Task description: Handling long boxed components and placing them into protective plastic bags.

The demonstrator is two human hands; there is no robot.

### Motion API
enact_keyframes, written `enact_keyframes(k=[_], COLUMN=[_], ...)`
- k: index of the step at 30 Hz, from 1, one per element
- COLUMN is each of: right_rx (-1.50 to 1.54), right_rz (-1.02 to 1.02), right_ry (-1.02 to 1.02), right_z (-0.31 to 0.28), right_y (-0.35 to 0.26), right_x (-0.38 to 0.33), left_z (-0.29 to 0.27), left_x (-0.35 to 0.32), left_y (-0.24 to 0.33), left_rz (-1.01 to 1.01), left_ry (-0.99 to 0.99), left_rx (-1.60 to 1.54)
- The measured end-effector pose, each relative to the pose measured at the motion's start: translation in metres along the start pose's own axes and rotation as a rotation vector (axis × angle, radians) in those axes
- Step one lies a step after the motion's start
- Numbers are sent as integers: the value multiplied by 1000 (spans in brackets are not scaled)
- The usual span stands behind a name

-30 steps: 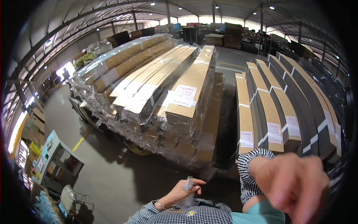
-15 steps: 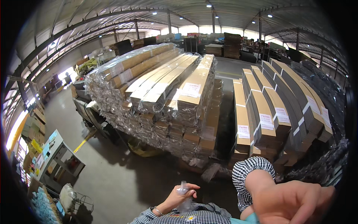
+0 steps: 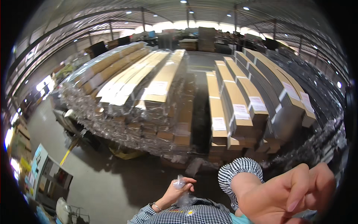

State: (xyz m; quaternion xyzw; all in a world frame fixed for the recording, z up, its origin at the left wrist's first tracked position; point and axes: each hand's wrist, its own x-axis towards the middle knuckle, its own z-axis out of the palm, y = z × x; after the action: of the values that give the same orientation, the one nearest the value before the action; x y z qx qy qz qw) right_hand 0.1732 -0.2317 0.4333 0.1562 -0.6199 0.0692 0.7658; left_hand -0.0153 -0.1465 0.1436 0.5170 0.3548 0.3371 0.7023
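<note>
My left hand [image 3: 172, 195] is in front of my checked clothing at the lower middle, closed around a crumpled piece of clear plastic film [image 3: 183, 201]. Part of the film bulges up between thumb and fingers, and the rest hangs below. Large and close at the lower right is my right hand [image 3: 283, 194], its fingers curled in. Whatever it may hold is hidden. Beyond the hands stand bundles of long flat cardboard strips [image 3: 242, 114], strapped in white and labelled. Left of them rises a pile of long cardboard packs [image 3: 158, 91] wrapped in clear plastic.
Dark plastic-wrapped stock [image 3: 317, 74] lines the right side. A grey workbench [image 3: 52, 175] stands at the left, with a wire-framed fan-like object [image 3: 78, 214] near it. Bare concrete floor [image 3: 89, 179] runs between the bench and the piles. More stacks [image 3: 206, 39] stand far back.
The view has swung right, so the piles and bench sit further left. My right hand has turned, showing more of its curled fingers. The left hand still grips the plastic film.
</note>
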Motion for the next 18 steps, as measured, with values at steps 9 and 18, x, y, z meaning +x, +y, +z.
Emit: enact_keyframes(k=[9, 18], right_rx=[-205, 435], right_rz=[142, 133], right_ry=[150, -87], right_z=[-36, -36], right_y=[-5, 66], right_x=[-23, -82], left_z=[12, 8], left_x=[34, 63], left_y=[-7, 9], left_rz=[19, 224], left_ry=[-19, 122], left_rx=[-73, -75])
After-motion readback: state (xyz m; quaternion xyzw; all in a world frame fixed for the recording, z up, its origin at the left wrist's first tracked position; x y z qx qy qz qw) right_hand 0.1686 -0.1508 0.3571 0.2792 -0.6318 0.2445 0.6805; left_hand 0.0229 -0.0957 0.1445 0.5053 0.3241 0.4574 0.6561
